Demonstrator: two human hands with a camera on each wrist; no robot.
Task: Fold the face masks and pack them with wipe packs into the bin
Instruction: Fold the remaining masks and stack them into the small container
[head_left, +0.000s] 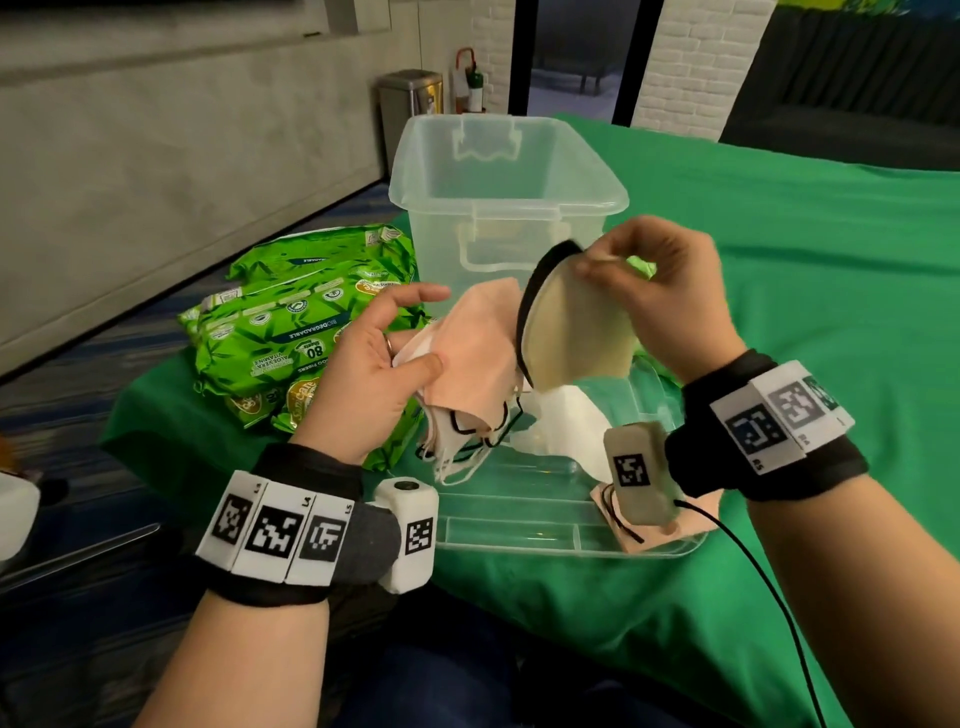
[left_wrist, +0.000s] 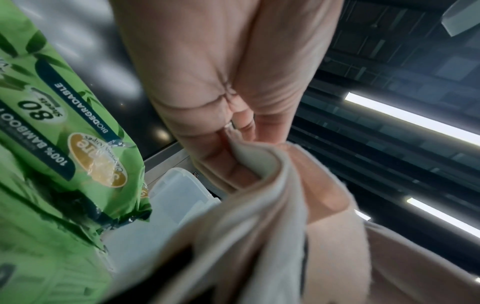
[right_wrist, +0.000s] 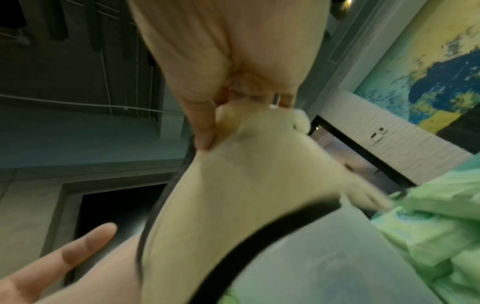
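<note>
My left hand (head_left: 410, 348) holds a stack of folded masks (head_left: 472, 374), pink on top, with the thumb pressed on it and the index finger stretched out. The wrist view shows the same stack (left_wrist: 324, 236) against the palm. Just right of the stack, my right hand (head_left: 602, 260) pinches the top of a cream mask with a black edge (head_left: 571, 332), which hangs in front of the clear bin (head_left: 509, 202). Up close, the cream mask (right_wrist: 221, 205) hangs from the pinching fingertips (right_wrist: 205, 131). Green wipe packs (head_left: 291, 332) lie to the left of the bin.
The bin's clear lid (head_left: 519, 525) lies on the green cloth (head_left: 805, 312) below my hands, with a white mask (head_left: 566, 415) and a pink mask (head_left: 696, 519) on it. A wipe pack (left_wrist: 52, 144) sits close beside my left hand. The table edge runs along the left.
</note>
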